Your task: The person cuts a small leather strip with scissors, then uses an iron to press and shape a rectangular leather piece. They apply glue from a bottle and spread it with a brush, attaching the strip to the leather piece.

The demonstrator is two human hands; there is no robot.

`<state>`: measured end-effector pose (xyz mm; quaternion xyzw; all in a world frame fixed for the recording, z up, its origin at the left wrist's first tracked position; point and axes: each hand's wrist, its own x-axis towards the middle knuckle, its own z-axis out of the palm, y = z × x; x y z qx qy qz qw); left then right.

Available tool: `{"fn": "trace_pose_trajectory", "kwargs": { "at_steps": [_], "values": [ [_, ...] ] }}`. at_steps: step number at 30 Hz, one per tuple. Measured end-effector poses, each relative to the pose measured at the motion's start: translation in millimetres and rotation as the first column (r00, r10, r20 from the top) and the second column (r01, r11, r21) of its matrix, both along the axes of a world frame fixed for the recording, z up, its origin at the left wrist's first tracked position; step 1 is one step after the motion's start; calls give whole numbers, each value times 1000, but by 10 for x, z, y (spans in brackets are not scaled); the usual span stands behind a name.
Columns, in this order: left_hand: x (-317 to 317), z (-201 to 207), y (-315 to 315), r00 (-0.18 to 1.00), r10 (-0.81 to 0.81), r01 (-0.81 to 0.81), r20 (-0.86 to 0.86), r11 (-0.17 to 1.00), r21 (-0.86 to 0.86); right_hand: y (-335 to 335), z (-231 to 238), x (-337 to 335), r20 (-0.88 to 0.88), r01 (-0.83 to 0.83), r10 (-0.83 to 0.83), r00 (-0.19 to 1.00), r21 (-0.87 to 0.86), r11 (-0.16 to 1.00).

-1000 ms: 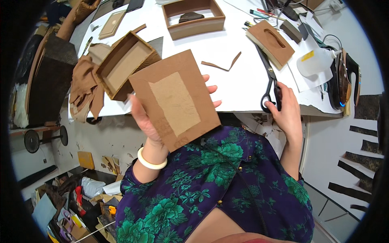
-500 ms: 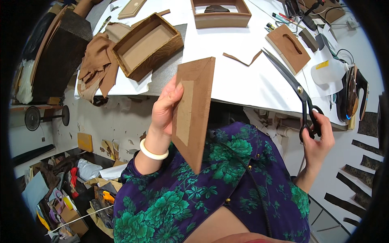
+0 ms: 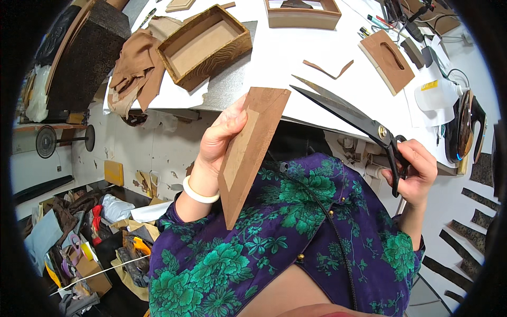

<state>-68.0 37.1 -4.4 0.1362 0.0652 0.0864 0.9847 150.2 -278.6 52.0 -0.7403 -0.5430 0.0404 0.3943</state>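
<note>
My left hand (image 3: pixel 224 129) grips a flat brown covered panel (image 3: pixel 262 124) by its left side, thumb on the face. A paler rectangle sits within the panel's brown border, and the panel is tilted up in front of my body. In my right hand (image 3: pixel 417 171) is a pair of large scissors (image 3: pixel 364 119) with black handles, my fingers through the loops. The blades are slightly parted and point up and left, their tips close to the panel's upper right corner but apart from it. A thin brown strip (image 3: pixel 328 71) lies on the white table beyond the blades.
An open wood-grain box (image 3: pixel 211 66) and crumpled brown leather-like material (image 3: pixel 136 68) lie at the table's left. Farther back is another brown box (image 3: pixel 303 20). A slotted brown piece (image 3: pixel 388 59), a white plastic bottle (image 3: pixel 437 95) and an iron (image 3: pixel 466 127) are at right.
The scissors have moved left toward the panel, and their blades have parted. The panel has tilted, its top leaning right. Table items appear shifted up and right in view.
</note>
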Motion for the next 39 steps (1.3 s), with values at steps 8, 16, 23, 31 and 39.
{"fn": "trace_pose_trajectory", "kwargs": {
  "at_steps": [8, 16, 23, 31, 39],
  "values": [
    [-33, -188, 125, 944, -143, 177, 297, 980, -88, -3, 70, 84, 95, -71, 74, 993, -35, 997],
    [-24, -214, 134, 938, -159, 199, 309, 975, -100, 13, 84, 116, 75, -101, 106, 992, -65, 993],
    [-13, -258, 143, 933, -161, 203, 322, 974, -103, 18, 58, 113, -30, -126, 125, 992, -60, 990],
    [-14, -245, 127, 940, -151, 189, 306, 977, -97, 22, 57, 88, -48, -122, 119, 992, -67, 990],
    [-7, -249, 106, 950, -134, 162, 282, 983, -80, 21, 13, 85, -46, -119, 117, 992, -54, 991]
  ]
}}
